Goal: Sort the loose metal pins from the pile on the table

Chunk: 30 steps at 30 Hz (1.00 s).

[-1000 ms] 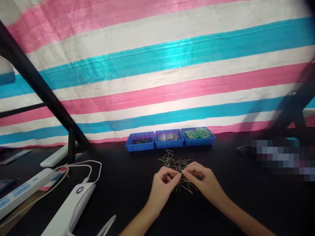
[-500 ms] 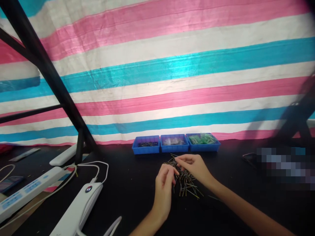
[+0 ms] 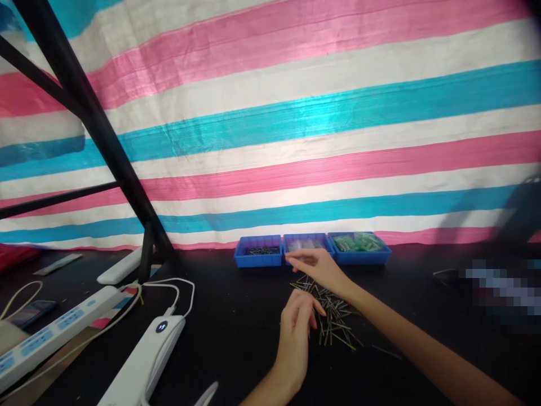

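A loose pile of thin, dark metal rods point(image 3: 336, 324) lies on the black table, their exact kind too small to tell. My left hand point(image 3: 297, 318) is at the pile's left side, fingers curled together over its edge. Whatever is between those fingertips is hidden. Above the far end of the pile, my right hand point(image 3: 323, 272) reaches forward in a pinch, its fingertips in front of the middle blue bin point(image 3: 307, 238). I cannot make out what it holds. Small clear pieces fill that bin. The left blue bin point(image 3: 257, 260) contains dark thin pieces, the right blue bin point(image 3: 362, 257) green ones.
A white power strip point(image 3: 54, 330), a white device with a small display point(image 3: 146, 361) and cables point(image 3: 192, 299) occupy the left side. A black metal frame point(image 3: 107, 146) slants up there. Behind the bins hangs a striped sheet point(image 3: 296, 124). One rod point(image 3: 386, 352) lies right of the pile.
My right hand has moved forward and left, from the pile to the middle bin. My left hand stays by the pile. The whole view has shifted slightly.
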Tool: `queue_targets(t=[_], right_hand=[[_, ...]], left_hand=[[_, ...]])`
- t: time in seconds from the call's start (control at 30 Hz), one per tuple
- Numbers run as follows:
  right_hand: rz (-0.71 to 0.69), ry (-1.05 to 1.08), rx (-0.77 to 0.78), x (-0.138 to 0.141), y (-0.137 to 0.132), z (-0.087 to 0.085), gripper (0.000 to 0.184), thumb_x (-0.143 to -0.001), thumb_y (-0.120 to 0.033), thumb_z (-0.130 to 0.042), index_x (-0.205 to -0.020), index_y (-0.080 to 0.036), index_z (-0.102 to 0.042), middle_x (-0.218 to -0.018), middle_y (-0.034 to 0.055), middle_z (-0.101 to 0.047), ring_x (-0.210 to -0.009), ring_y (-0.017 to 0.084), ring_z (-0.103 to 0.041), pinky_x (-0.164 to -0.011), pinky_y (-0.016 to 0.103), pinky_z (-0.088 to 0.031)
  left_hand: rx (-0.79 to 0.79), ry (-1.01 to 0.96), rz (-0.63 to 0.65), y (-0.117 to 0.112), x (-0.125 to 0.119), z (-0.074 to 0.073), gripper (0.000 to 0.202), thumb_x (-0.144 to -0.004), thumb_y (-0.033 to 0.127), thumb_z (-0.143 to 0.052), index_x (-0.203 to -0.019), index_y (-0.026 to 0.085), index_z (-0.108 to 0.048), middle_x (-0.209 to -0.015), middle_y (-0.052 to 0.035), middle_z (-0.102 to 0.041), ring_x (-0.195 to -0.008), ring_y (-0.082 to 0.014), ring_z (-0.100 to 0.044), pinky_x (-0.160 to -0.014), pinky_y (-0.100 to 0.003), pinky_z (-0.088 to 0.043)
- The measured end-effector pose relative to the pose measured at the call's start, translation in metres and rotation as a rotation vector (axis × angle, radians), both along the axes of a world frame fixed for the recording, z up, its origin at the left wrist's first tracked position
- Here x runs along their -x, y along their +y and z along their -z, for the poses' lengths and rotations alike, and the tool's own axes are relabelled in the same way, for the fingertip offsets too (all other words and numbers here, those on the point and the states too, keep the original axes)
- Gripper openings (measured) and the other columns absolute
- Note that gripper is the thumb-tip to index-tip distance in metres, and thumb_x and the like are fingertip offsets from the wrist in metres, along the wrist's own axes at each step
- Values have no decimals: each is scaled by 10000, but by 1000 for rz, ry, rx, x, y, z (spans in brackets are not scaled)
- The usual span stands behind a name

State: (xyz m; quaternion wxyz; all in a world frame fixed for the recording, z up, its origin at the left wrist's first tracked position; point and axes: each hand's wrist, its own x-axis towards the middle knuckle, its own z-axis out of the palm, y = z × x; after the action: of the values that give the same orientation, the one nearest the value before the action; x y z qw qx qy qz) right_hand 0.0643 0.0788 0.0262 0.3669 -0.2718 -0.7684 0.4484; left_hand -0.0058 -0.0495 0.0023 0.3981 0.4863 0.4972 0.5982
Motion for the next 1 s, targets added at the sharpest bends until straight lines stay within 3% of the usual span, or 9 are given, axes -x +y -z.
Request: queue_targets(t=[0.1, 0.2, 0.33, 0.47, 0.6, 0.77, 1.0], right_hand=[[-25, -260, -173, -40, -14, 5, 189, -734, -330, -609, -810, -194, -717, -651, 9, -666, -553, 118, -556, -524, 233, -417], [-52, -514, -248, -86, -25, 12, 73, -656, -279, -661, -685, -228, -705, -682, -5, -654, -627, 138, -570, -587, 234, -413], [33, -702, -204, -132, -34, 16, 143, -579, -247, -699, -720, -261, -680, -750, -9, -643, -705, 167, -577, -615, 238, -400], [84, -742, -166, -156, -42, 17, 280, -540, -235, -709, -814, -280, -666, -793, -4, -636, -709, 178, -579, -610, 242, -402], [89, -723, -141, -163, -48, 25, 299, -525, -193, -696, -809, -282, -670, -774, -5, -647, -694, 177, -583, -602, 240, -407], [77, -714, -113, -151, -52, 35, 189, -640, -161, -572, -743, -275, -681, -693, -12, -666, -648, 156, -598, -564, 226, -395], [179, -651, -253, -125, -54, 31, 265, -572, -92, -531, -731, -265, -655, -573, -45, -631, -564, 132, -543, -548, 228, -344]], left_hand=[[8, -27, 23, 0, -1, -2, 379, -887, 388, -345, -651, 164, -539, -673, 3, -429, -568, -108, -397, -512, -246, -283], [12, -32, 49, -1, -2, -1, 388, -885, 402, -344, -654, 165, -546, -672, 3, -429, -572, -109, -404, -513, -245, -285], [37, -22, 62, -1, -4, 1, 396, -887, 406, -341, -647, 166, -546, -671, 4, -428, -573, -108, -406, -519, -244, -292], [57, 9, 53, 0, -4, 3, 406, -887, 410, -335, -644, 166, -549, -655, 3, -421, -572, -110, -408, -520, -243, -293], [61, 21, 53, 3, -3, 4, 400, -880, 414, -336, -645, 167, -544, -637, 5, -425, -561, -113, -410, -511, -242, -288], [65, 34, 50, 5, -3, 6, 386, -877, 406, -334, -652, 166, -538, -612, 11, -416, -540, -110, -399, -502, -242, -279], [76, 70, 18, 9, 0, 10, 370, -876, 407, -342, -678, 170, -546, -586, 19, -410, -549, -115, -406, -510, -236, -285]])
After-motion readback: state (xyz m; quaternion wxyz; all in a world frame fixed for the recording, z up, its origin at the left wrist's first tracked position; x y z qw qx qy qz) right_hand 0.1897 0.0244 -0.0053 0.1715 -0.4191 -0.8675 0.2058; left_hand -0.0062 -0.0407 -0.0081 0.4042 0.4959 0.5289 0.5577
